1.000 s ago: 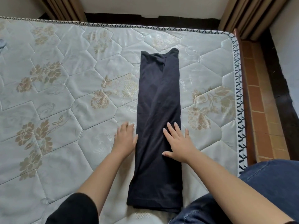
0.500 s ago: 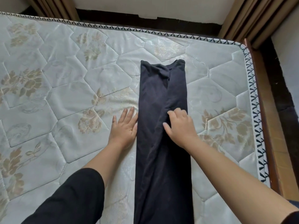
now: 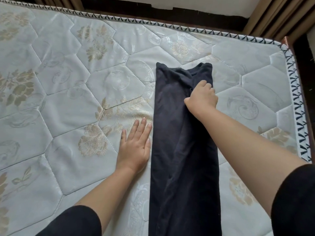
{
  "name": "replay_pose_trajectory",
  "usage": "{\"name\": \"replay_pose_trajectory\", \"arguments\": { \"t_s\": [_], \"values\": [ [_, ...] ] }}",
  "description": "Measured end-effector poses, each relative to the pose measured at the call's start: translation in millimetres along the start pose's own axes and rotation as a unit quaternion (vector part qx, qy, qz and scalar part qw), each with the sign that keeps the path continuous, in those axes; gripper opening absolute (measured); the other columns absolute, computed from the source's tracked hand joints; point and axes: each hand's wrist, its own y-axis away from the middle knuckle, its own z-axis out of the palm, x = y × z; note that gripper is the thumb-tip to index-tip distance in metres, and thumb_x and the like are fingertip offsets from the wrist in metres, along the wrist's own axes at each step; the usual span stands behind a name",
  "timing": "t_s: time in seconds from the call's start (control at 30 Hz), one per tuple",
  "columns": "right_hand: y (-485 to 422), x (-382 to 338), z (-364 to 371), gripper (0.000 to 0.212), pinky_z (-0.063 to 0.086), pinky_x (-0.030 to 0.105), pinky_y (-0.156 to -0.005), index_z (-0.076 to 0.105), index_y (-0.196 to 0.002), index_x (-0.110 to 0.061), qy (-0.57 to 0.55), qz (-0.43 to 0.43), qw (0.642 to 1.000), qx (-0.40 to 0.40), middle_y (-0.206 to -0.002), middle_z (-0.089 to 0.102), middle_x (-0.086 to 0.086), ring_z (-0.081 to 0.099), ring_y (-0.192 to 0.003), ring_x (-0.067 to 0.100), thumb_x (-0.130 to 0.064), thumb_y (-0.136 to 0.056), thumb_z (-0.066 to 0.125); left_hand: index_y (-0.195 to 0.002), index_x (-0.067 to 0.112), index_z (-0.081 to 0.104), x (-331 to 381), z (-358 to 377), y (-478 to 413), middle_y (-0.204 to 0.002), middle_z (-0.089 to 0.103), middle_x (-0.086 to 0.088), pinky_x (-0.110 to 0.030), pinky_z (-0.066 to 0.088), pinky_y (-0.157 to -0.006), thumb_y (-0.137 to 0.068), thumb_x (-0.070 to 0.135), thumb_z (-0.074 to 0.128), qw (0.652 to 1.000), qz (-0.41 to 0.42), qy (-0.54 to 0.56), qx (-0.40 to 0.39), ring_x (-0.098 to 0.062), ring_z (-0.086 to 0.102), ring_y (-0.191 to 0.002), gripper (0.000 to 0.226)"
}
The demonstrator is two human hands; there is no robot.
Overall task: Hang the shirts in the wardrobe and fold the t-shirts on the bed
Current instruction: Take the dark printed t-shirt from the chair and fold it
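A dark navy t-shirt, folded lengthwise into a long narrow strip, lies on the pale quilted mattress and runs from the bottom edge of the view up to its collar end. My right hand sits on the strip just below the collar, fingers curled into the cloth. My left hand lies flat on the mattress, fingers straight, right beside the strip's left edge. The strip's bottom end is out of view.
The mattress edge with dark triangle trim runs down the right side, with a wooden bed frame just beyond. Curtains hang at the far right, and a dark skirting band runs along the wall behind the bed.
My right hand has slid up the strip toward the collar and its fingers have curled into the cloth. My left hand stays flat beside the strip. The view has shifted forward.
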Motion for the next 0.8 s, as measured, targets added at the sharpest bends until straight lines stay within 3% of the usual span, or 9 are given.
{"name": "replay_pose_trajectory", "arguments": {
  "t_s": [0.1,0.23,0.33,0.4,0.53,0.6,0.67,0.73,0.8],
  "values": [
    [-8.8,-1.7,-0.7,0.065,0.042,0.038,-0.088,0.024,-0.139,0.004,-0.021,0.007,1.000,-0.016,-0.137,0.043,0.017,0.045,-0.124,0.034,-0.025,-0.090,0.055,-0.143,0.025,0.037,-0.5,2.1,-0.3,-0.150,0.017,0.012,-0.044,0.005,-0.113,-0.093,0.037,0.018,1.000,0.009,-0.006,0.018,-0.009,0.012,-0.140,0.056],
    [-15.2,8.8,-2.2,0.030,0.035,0.033,-0.070,0.042,-0.119,0.000,-0.119,0.033,0.992,0.013,-0.119,0.057,0.018,0.055,-0.106,0.036,-0.012,-0.092,0.044,-0.143,0.025,0.038,-2.2,3.5,-0.4,-0.151,0.017,0.012,-0.045,0.005,-0.113,-0.094,0.043,0.017,1.000,0.012,-0.003,0.019,-0.010,0.010,-0.141,0.056],
    [-15.6,16.1,-3.2,0.033,0.033,0.030,-0.072,0.046,-0.123,-0.001,-0.210,0.025,0.976,0.046,-0.114,0.060,0.018,0.055,-0.103,0.036,-0.010,-0.091,0.042,-0.142,0.024,0.041,-3.7,5.1,-0.8,-0.151,0.021,0.010,-0.047,0.009,-0.112,-0.094,0.041,0.021,0.999,0.017,-0.008,0.031,-0.005,0.007,-0.140,0.054],
    [-13.6,15.1,-5.8,0.039,0.031,0.028,-0.073,0.048,-0.128,-0.004,-0.271,0.013,0.959,0.082,-0.100,0.061,0.014,0.055,-0.099,0.033,-0.010,-0.090,0.043,-0.141,0.023,0.042,-4.2,6.1,-0.9,-0.150,0.024,0.009,-0.049,0.010,-0.110,-0.095,0.039,0.023,0.999,0.022,-0.012,0.037,-0.005,0.007,-0.139,0.053],
    [-11.3,-2.5,-10.4,0.038,0.031,0.023,-0.070,0.053,-0.124,-0.007,-0.338,-0.004,0.934,0.117,-0.065,0.039,-0.010,0.044,-0.078,0.018,-0.011,-0.087,0.044,-0.140,0.022,0.044,-4.4,6.6,-0.5,-0.150,0.027,0.007,-0.051,0.014,-0.109,-0.095,0.037,0.026,0.998,0.027,-0.019,0.044,-0.010,0.016,-0.139,0.051],
    [-5.5,-18.9,-12.0,0.041,0.034,0.024,-0.073,0.052,-0.128,-0.010,-0.344,-0.031,0.931,0.115,-0.071,0.047,-0.009,0.050,-0.083,0.021,-0.012,-0.088,0.044,-0.140,0.023,0.044,-5.1,7.6,-0.4,-0.150,0.029,0.006,-0.049,0.013,-0.111,-0.095,0.036,0.027,0.998,0.027,-0.022,0.046,-0.011,0.017,-0.139,0.050],
    [1.8,-37.3,-9.8,0.046,0.037,0.028,-0.084,0.047,-0.135,-0.012,-0.336,-0.071,0.933,0.105,-0.095,0.064,0.004,0.057,-0.099,0.025,-0.013,-0.089,0.044,-0.140,0.023,0.043,-6.1,8.8,-0.4,-0.150,0.032,0.004,-0.043,0.009,-0.114,-0.095,0.035,0.028,0.998,0.031,-0.024,0.048,-0.012,0.019,-0.139,0.049],
    [7.6,-53.5,-1.6,0.048,0.038,0.033,-0.089,0.043,-0.138,-0.011,-0.309,-0.113,0.940,0.087,-0.112,0.065,0.011,0.057,-0.108,0.030,-0.013,-0.090,0.044,-0.140,0.024,0.040,-6.8,9.2,-0.9,-0.150,0.034,0.003,-0.041,0.006,-0.111,-0.095,0.034,0.029,0.998,0.034,-0.027,0.049,-0.013,0.021,-0.139,0.048],
    [9.9,-64.8,10.0,0.048,0.038,0.035,-0.086,0.041,-0.140,-0.011,-0.264,-0.141,0.952,0.066,-0.114,0.065,0.015,0.056,-0.107,0.034,-0.014,-0.091,0.043,-0.141,0.026,0.034,-7.3,9.7,-1.0,-0.150,0.033,0.004,-0.041,0.006,-0.110,-0.094,0.033,0.029,0.998,0.035,-0.029,0.048,-0.014,0.021,-0.139,0.048]
  ]
}}
